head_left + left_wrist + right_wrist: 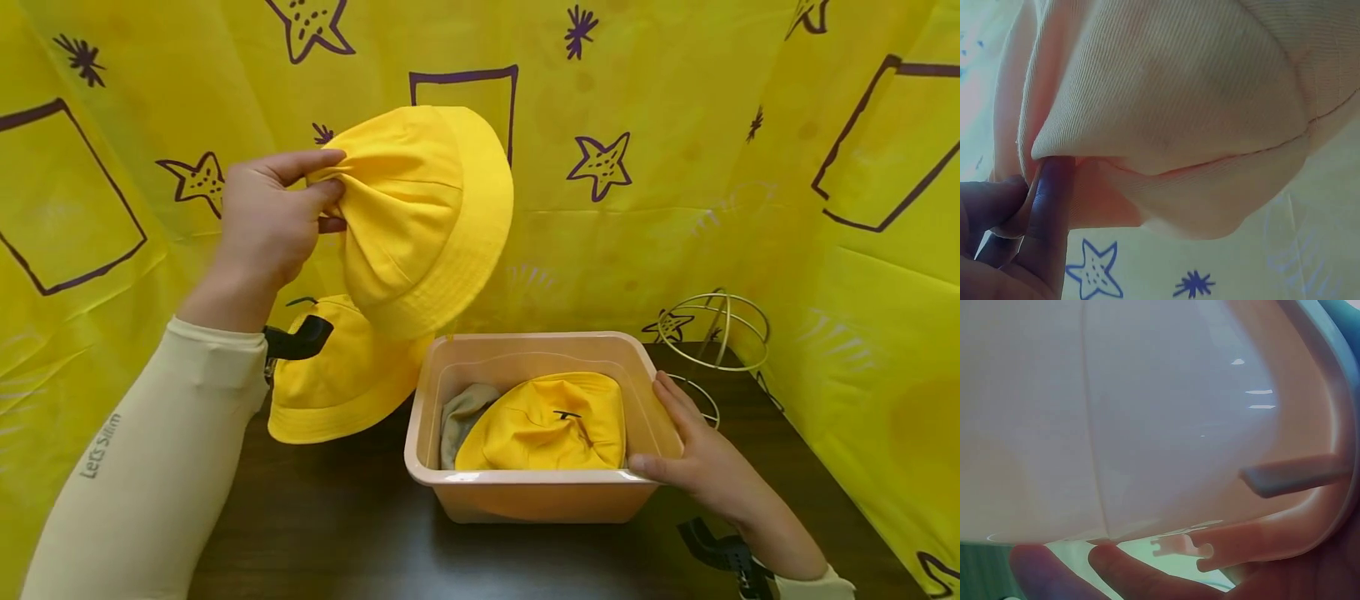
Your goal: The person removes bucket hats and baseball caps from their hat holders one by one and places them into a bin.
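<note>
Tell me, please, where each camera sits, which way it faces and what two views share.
Head: worn there, looking forward and down at the held hat and pink bin; left hand, right hand and forearms show.
Left wrist: worn there, looking at the held hat; left fingers show.
Right wrist: worn there, looking at the pink bin; right fingers show.
Head and left wrist share the held hat.

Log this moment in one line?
left fingers: pinch raised yellow bucket hat | right fingers: hold peach plastic bin | inside: crumpled yellow hat
</note>
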Motion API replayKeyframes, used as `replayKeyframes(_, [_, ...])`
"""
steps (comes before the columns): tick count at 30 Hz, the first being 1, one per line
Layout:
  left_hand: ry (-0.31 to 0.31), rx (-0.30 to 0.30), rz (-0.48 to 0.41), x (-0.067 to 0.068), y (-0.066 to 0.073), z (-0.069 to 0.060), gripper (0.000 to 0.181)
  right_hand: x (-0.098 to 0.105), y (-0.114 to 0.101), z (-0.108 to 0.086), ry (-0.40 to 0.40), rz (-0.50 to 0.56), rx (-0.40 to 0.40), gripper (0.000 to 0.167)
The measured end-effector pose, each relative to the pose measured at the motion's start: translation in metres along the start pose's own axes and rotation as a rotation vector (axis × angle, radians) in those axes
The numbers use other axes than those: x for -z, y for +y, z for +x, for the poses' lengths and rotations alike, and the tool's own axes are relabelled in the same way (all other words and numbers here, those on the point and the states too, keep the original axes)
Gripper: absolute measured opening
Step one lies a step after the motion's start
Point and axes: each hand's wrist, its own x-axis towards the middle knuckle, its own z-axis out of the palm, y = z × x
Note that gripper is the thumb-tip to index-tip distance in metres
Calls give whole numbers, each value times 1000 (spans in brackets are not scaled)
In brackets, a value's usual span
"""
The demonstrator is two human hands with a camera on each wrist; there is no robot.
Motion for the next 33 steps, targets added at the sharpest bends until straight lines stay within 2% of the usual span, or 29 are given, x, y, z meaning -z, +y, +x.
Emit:
replayKeyframes(14, [-165, -77, 90, -42, 2, -17, 30, 1, -2, -1, 1, 2, -15, 105])
replayKeyframes(21, [-308, -131, 141, -66, -14, -25, 27, 2, 0, 0, -10, 3, -21, 104])
replayKeyframes(26, [-411, -136, 128, -86, -26, -34, 27, 2, 0, 0, -16, -9, -28, 104])
replayKeyframes(33, [-502, -181, 111, -106, -43, -48, 26, 2, 1, 1, -13, -35, -4, 101])
